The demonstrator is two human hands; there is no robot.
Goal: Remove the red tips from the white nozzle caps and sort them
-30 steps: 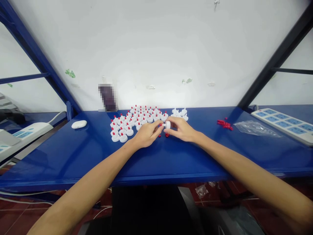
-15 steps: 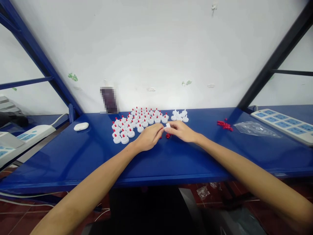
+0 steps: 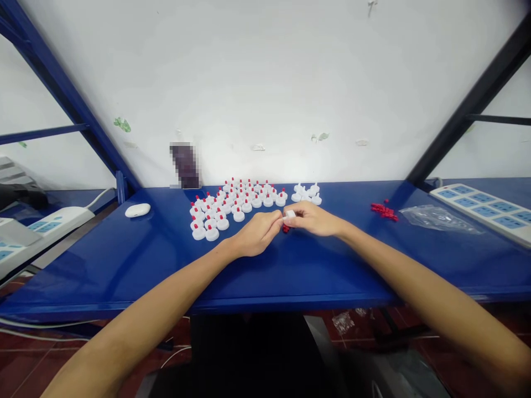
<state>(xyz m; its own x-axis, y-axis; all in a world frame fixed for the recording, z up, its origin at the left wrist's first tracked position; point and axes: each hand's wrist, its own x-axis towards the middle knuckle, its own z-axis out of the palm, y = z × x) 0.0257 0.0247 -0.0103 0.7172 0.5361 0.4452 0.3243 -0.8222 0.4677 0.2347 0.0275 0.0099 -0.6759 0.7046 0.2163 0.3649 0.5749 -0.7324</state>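
You get a bright wall point(image 3: 265, 88) at twelve o'clock, deep shadow below the table point(image 3: 298, 276) at six, pixelation near ten.

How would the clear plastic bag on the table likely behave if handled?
The clear plastic bag is probably floppy, since it lies crumpled and flat. Its see-through film suggests little weight. It might slide easily on the glossy blue table.

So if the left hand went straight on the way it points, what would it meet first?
Probably the white cap that the right hand holds. It sits just ahead of the left hand; whether they touch is hard to tell.
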